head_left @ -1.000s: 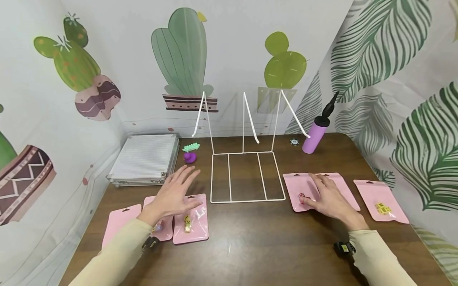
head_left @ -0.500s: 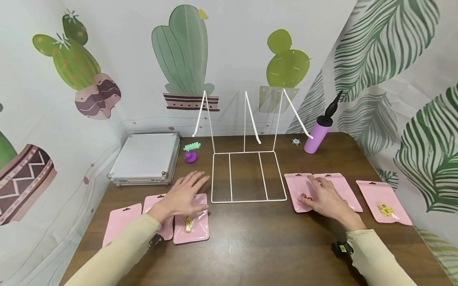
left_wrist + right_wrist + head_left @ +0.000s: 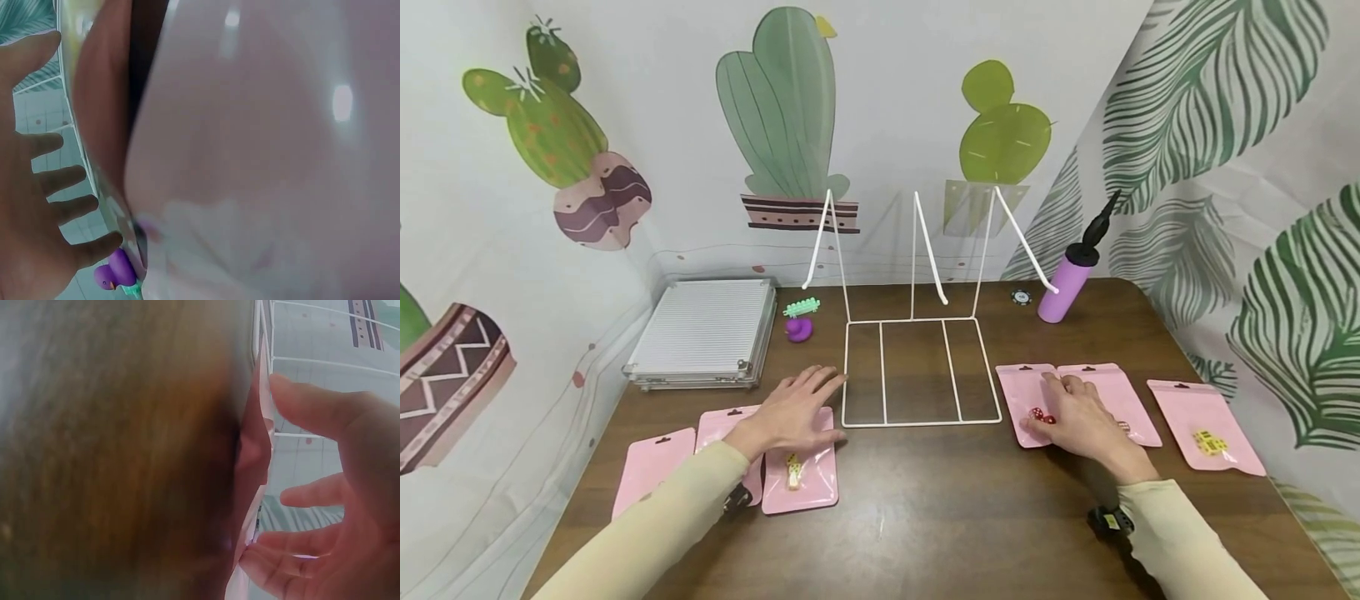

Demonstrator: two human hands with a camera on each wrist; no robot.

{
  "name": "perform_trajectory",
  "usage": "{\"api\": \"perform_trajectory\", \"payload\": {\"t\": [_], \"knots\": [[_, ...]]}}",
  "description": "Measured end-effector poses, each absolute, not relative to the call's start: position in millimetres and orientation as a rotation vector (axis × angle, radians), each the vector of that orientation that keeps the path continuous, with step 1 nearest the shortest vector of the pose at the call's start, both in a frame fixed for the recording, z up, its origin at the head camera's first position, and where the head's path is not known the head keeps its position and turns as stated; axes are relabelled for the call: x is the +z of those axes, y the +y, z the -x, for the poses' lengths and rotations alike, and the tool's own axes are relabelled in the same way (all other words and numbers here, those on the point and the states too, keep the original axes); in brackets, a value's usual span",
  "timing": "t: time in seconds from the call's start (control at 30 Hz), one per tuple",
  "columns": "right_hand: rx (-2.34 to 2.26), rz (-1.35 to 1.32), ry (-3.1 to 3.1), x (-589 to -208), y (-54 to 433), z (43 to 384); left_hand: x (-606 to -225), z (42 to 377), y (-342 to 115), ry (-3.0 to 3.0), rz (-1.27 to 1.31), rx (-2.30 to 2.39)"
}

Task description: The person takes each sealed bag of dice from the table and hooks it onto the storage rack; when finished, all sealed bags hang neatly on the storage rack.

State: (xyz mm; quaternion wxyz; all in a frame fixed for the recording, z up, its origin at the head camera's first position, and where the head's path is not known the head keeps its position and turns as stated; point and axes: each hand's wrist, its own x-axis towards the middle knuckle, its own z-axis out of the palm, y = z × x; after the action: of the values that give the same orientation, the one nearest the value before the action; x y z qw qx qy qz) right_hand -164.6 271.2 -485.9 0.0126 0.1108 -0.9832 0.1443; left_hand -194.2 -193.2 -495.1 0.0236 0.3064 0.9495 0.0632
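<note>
My left hand [image 3: 790, 417] hovers with spread fingers over the upper part of a pink pouch [image 3: 808, 496] that shows yellow dice [image 3: 793, 473]. A second pink pouch [image 3: 718, 425] lies partly under that wrist, and a third pink pouch [image 3: 651, 462] is half covered by the sleeve. On the other side, my right hand [image 3: 1075, 421] rests on a pink pouch [image 3: 1017, 392] with red dice [image 3: 1039, 414]. Its thumb and fingers [image 3: 306, 494] are wide apart at the pouch's surface in the right wrist view. Another pouch [image 3: 1116, 387] lies partly beneath that hand.
A white wire rack [image 3: 921, 423] with three upright hooks stands mid-table. Farther right lies a pink pouch [image 3: 1187, 417] with yellow dice. A silver case [image 3: 703, 329], purple duck [image 3: 799, 330], green toy [image 3: 802, 307], poker chip [image 3: 1021, 297] and purple pump [image 3: 1065, 287] line the back.
My left hand has moved right and lower over the pouch with yellow dice. My right hand has shifted only slightly on the pouch with red dice.
</note>
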Motion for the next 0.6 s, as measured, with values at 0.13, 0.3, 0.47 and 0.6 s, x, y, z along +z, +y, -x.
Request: {"api": "perform_trajectory", "payload": {"t": [0.13, 0.3, 0.47, 0.6], "knots": [[0.439, -0.340, -3.082, -485.7, 268.3, 163.9, -496.7, 195.0, -191.8, 2.940, -0.919, 0.149], [0.458, -0.326, -3.076, -486.6, 266.5, 163.2, -499.8, 195.7, -191.8, 2.939, -0.884, 0.120], [0.512, -0.286, -3.058, -488.6, 266.8, 163.5, -502.0, 196.7, -191.3, 2.939, -0.866, 0.095], [0.551, -0.204, -3.073, -490.4, 266.7, 165.5, -502.4, 198.7, -190.6, 2.937, -0.846, 0.092]]}}
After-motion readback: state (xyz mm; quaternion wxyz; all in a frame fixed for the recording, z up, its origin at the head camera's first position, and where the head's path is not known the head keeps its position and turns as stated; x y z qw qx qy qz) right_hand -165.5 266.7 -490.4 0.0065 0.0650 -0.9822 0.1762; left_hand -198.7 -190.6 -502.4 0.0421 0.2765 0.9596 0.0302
